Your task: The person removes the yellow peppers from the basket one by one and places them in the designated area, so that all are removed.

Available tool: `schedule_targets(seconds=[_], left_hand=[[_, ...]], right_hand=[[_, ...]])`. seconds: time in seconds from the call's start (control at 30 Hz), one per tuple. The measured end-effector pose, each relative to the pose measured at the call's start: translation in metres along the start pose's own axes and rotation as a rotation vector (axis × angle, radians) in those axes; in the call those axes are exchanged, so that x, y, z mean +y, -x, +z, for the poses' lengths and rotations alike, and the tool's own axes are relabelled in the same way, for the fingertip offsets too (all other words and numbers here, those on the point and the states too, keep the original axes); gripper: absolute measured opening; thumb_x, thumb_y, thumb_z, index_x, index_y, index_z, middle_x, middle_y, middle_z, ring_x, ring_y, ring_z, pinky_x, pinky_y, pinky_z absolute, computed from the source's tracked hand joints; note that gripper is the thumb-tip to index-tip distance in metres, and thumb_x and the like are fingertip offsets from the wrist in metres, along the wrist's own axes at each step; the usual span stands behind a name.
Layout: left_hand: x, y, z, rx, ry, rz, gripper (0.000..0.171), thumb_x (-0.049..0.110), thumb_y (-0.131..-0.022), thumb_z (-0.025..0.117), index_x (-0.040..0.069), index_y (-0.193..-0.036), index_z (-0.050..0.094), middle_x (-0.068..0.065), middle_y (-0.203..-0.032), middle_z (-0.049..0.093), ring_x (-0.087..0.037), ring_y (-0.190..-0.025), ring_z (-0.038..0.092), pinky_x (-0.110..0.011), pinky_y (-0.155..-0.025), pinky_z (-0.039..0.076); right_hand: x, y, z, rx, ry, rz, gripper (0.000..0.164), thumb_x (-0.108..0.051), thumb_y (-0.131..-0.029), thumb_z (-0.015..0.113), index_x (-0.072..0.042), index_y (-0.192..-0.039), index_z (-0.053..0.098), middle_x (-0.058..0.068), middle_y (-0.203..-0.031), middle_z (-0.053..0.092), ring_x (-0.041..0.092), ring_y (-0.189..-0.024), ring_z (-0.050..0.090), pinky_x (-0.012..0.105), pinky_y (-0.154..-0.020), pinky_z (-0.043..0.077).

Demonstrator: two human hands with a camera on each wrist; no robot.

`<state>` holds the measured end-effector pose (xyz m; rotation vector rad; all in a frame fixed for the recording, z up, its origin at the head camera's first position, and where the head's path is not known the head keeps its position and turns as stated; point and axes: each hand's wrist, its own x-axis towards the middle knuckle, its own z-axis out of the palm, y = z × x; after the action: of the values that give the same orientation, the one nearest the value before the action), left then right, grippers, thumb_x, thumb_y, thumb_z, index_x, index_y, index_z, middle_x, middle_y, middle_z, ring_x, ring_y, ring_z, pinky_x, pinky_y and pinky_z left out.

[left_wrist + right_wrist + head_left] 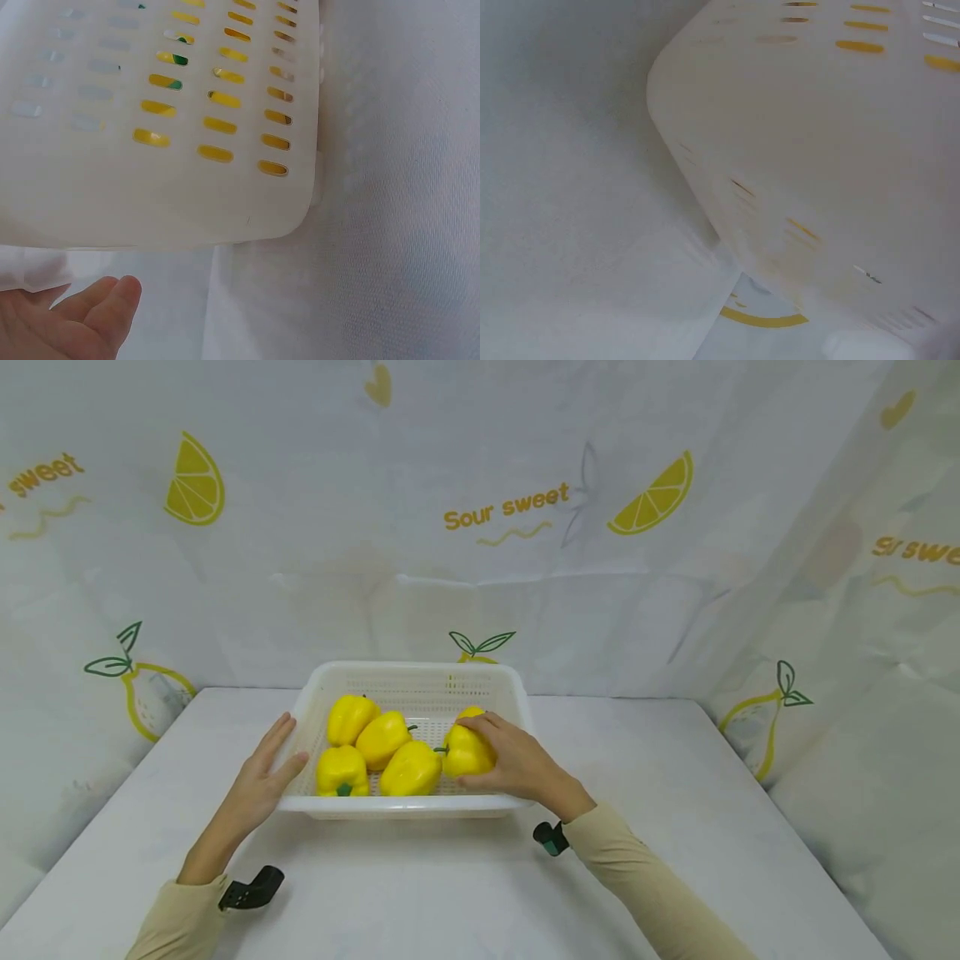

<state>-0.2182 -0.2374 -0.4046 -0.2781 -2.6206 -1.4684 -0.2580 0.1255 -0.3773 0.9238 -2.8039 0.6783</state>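
Observation:
A white plastic basket [417,805] with slotted walls stands on the table and holds several yellow bell peppers with green stems. At its left side my left hand [258,781] holds the rim, thumb over the edge and fingers along the outside. The left wrist view shows part of this left hand [79,322] beyond the basket wall [150,195]. Inside the basket on the right, my right hand [521,764] grips a yellow bell pepper [463,752], fingers over its top and thumb at its near side. The right wrist view shows the basket's outer wall [795,120] but no fingers.
Four-sided white cloth covers the table [420,893]. Behind it hangs a white printed backdrop [300,552], which also closes off the right side. Other yellow bell peppers lie left of the gripped one, among them a front-left pepper [341,768] and a middle pepper [411,768].

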Motion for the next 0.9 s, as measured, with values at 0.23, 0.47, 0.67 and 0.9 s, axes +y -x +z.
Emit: schedule_targets(seconds=[0.23,0.47,0.67,0.9], left_hand=[[0.0,0.0,0.0,0.005,-0.002,-0.003,0.069,0.022,-0.102,0.052,-0.003,-0.156,0.016,-0.024,-0.166,0.003,-0.049,-0.152,0.001,-0.071,-0.118,0.005],[0.0,0.0,0.001,-0.005,-0.002,-0.014,0.07,0.022,-0.102,0.051,-0.002,-0.157,0.014,-0.023,-0.166,0.002,-0.048,-0.152,0.001,-0.071,-0.118,0.006],[-0.001,0.001,0.001,-0.016,0.005,-0.03,0.07,0.021,-0.103,0.05,0.0,-0.158,0.012,-0.022,-0.166,0.0,-0.049,-0.152,0.0,-0.072,-0.117,0.007],[0.0,0.002,0.001,-0.016,-0.003,-0.025,0.07,0.022,-0.103,0.05,-0.001,-0.158,0.012,-0.023,-0.166,0.0,-0.049,-0.152,0.0,-0.072,-0.117,0.008]], right_hand=[[-0.001,0.0,0.001,0.035,0.0,0.015,0.073,-0.043,-0.079,0.08,-0.014,-0.139,0.052,0.005,-0.139,0.057,0.022,-0.116,0.061,0.041,-0.099,0.055],[-0.001,0.001,-0.001,0.085,-0.019,0.038,0.073,-0.041,-0.079,0.08,-0.011,-0.139,0.051,0.006,-0.132,0.06,0.02,-0.105,0.062,0.037,-0.09,0.057],[0.0,0.001,-0.006,0.161,-0.077,0.033,0.074,-0.035,-0.078,0.082,-0.007,-0.139,0.049,0.008,-0.127,0.059,0.021,-0.103,0.062,0.037,-0.09,0.058],[0.004,0.001,-0.019,0.197,-0.087,0.057,0.077,-0.038,-0.079,0.081,-0.008,-0.141,0.047,0.008,-0.128,0.059,0.023,-0.104,0.062,0.038,-0.089,0.059]])
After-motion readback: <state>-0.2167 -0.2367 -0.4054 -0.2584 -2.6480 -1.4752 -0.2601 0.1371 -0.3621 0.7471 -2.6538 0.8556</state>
